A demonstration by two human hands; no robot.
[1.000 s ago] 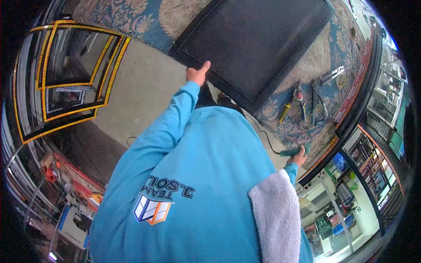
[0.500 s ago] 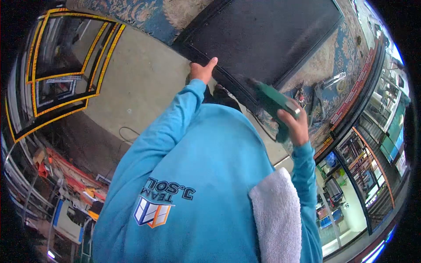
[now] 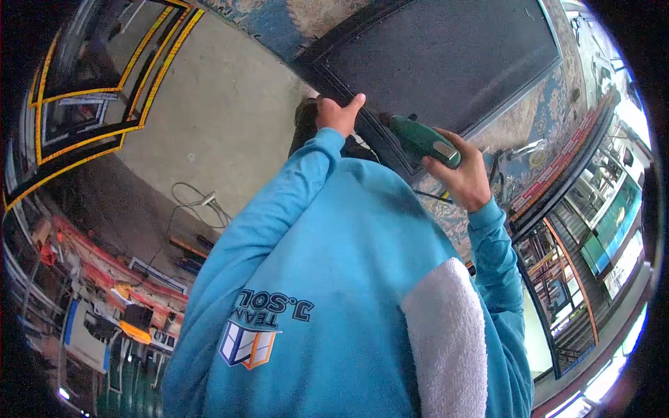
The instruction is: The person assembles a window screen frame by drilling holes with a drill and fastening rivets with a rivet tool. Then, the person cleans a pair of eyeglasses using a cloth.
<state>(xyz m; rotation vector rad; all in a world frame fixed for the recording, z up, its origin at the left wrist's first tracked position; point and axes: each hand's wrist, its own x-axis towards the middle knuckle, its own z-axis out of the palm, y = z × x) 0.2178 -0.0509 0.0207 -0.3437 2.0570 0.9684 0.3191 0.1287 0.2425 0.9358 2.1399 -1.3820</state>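
Observation:
My left hand is closed on the near edge of a black framed panel with a dark, mesh-like sheet; its thumb lies along the frame and the fingers are hidden below. My right hand grips a green power drill, largely covering its handle. The drill's tip points left at the panel's near frame bar, just right of my left hand; whether it touches cannot be made out.
Under the panel lies a blue and beige patterned carpet. Frames edged with yellow tape stand at the left. A cable lies on the concrete floor. Tools and a stack of red-labelled bars lie at the right.
The drill has swung closer to my left hand, its tip now at the frame bar. My left hand keeps its hold on the panel edge. The whole view has shifted slightly.

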